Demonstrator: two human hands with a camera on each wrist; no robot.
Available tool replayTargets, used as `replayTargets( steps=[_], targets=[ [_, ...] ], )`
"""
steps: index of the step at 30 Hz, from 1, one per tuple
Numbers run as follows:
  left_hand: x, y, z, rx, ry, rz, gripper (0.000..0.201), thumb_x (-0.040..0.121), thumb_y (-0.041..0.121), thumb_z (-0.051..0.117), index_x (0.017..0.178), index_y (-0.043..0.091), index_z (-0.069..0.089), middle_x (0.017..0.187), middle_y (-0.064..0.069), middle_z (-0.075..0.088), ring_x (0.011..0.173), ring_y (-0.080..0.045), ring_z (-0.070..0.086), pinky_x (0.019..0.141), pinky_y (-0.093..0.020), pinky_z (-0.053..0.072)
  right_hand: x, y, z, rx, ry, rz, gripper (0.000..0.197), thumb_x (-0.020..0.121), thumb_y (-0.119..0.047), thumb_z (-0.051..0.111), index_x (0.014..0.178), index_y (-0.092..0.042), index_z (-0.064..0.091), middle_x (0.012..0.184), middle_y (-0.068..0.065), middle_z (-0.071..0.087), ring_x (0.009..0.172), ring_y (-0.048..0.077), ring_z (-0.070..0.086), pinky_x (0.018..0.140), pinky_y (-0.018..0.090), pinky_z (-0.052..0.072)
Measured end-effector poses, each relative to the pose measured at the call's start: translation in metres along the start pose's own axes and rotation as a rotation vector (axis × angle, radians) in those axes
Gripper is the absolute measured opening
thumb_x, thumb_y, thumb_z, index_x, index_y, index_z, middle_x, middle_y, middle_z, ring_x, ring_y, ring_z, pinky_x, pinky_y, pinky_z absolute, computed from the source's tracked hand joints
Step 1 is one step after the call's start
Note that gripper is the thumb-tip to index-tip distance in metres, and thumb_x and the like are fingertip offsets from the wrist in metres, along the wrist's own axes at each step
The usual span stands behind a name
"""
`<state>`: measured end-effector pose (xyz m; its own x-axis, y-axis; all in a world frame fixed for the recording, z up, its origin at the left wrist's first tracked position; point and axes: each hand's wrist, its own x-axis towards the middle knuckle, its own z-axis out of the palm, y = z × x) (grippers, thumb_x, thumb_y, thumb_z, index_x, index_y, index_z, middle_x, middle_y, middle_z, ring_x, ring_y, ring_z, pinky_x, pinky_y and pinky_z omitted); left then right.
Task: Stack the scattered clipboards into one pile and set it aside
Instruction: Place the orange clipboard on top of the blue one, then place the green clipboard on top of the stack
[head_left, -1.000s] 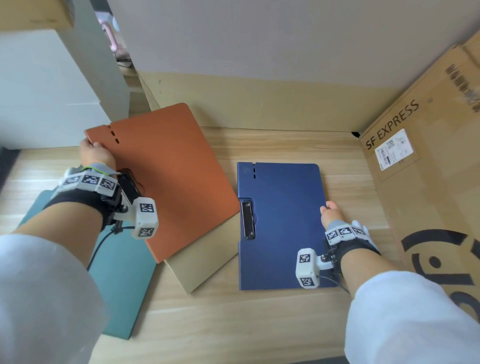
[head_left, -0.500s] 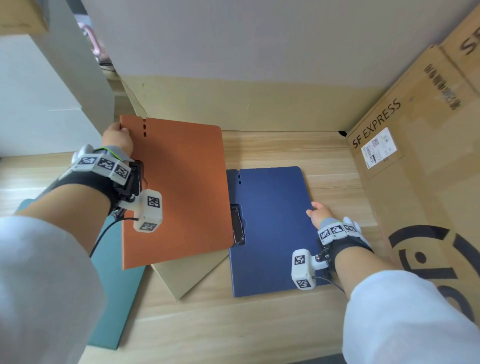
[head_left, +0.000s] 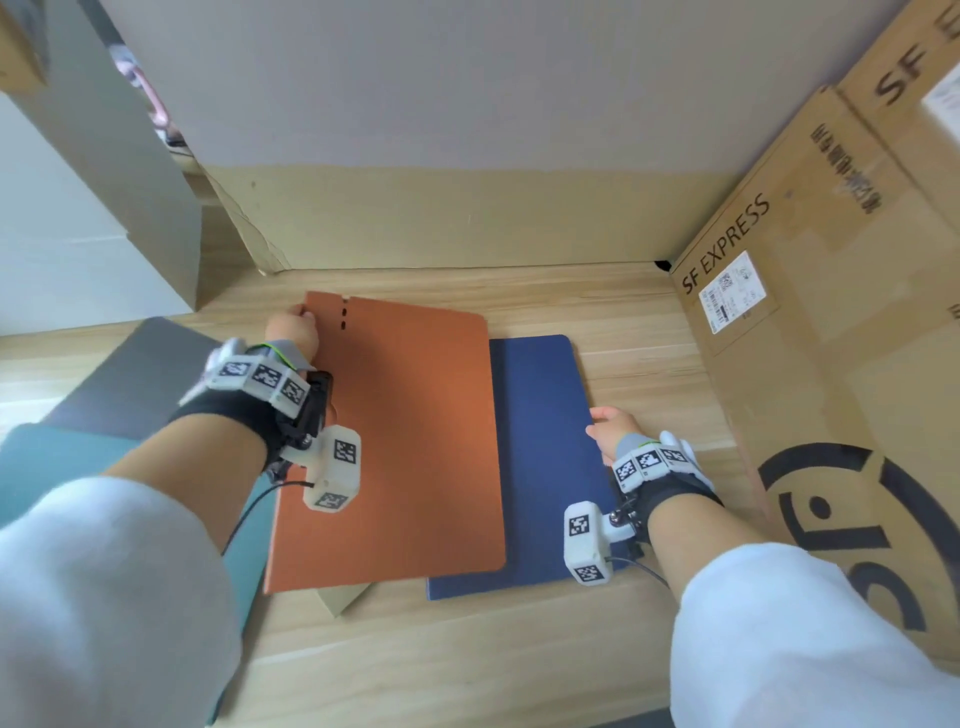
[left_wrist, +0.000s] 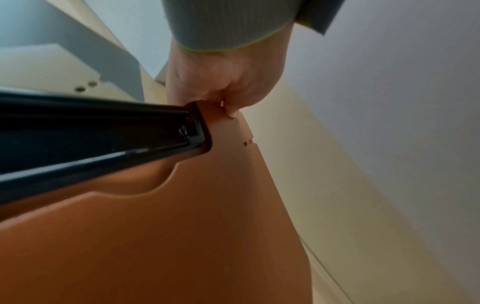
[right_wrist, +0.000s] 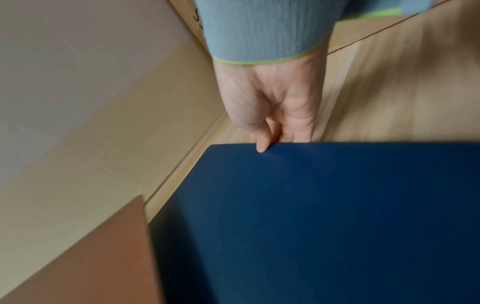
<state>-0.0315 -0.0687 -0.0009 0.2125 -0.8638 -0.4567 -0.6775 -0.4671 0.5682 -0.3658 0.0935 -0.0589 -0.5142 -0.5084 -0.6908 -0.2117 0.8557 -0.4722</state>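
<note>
My left hand (head_left: 291, 327) grips the far left corner of an orange clipboard (head_left: 405, 441), thumb on top in the left wrist view (left_wrist: 228, 102), by its black clip (left_wrist: 103, 131). The orange clipboard (left_wrist: 182, 236) overlaps the left part of a dark blue clipboard (head_left: 540, 467) lying on the wooden table (head_left: 519, 665). My right hand (head_left: 608, 431) pinches the blue clipboard's right edge, thumb on top (right_wrist: 262, 144). A tan clipboard (head_left: 343, 597) pokes out under the orange one. A teal clipboard (head_left: 41, 467) and a dark grey one (head_left: 135, 374) lie at the left.
A large SF EXPRESS cardboard box (head_left: 810, 322) stands close on the right. A cardboard panel (head_left: 441, 218) and wall close the back. A grey-white cabinet (head_left: 78, 208) stands at the far left. Bare wood shows along the table's front.
My left hand has swung the orange clipboard to the right and squared it up; it now covers the blue clipboard's left side and clip. The right hand keeps its hold on the blue one's edge.
</note>
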Motion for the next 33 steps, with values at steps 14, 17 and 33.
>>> replayTargets(
  steps=[14,17,33],
  targets=[
    [-0.036,0.002,0.094,0.036,-0.191,-0.067,0.044,0.094,-0.002,0.04,0.139,-0.002,0.042,0.143,-0.021,0.047,0.133,-0.035,0.046,0.112,-0.039,0.034,-0.007,-0.002,0.0,0.069,-0.021,0.015,0.042,0.082,-0.015,0.068,0.123,-0.006,0.059,0.125,0.016,0.062,0.115,0.029,0.06,0.096,0.041,0.051],
    [-0.043,0.0,0.098,0.062,-0.203,-0.034,0.052,0.089,-0.005,0.04,0.14,0.004,0.043,0.138,-0.021,0.053,0.127,-0.036,0.051,0.109,-0.041,0.04,-0.008,-0.001,0.003,0.046,-0.002,0.003,0.042,0.081,-0.016,0.069,0.12,-0.004,0.06,0.12,0.017,0.064,0.112,0.03,0.061,0.096,0.042,0.051],
    [-0.061,-0.003,0.113,0.106,-0.248,-0.001,0.06,0.087,-0.002,0.039,0.144,0.013,0.038,0.144,-0.018,0.034,0.126,-0.037,0.048,0.109,-0.044,0.04,-0.015,-0.004,0.006,-0.031,0.035,0.035,0.042,0.089,-0.023,0.059,0.127,-0.004,0.056,0.128,0.016,0.06,0.118,0.03,0.057,0.105,0.04,0.042]
  ],
)
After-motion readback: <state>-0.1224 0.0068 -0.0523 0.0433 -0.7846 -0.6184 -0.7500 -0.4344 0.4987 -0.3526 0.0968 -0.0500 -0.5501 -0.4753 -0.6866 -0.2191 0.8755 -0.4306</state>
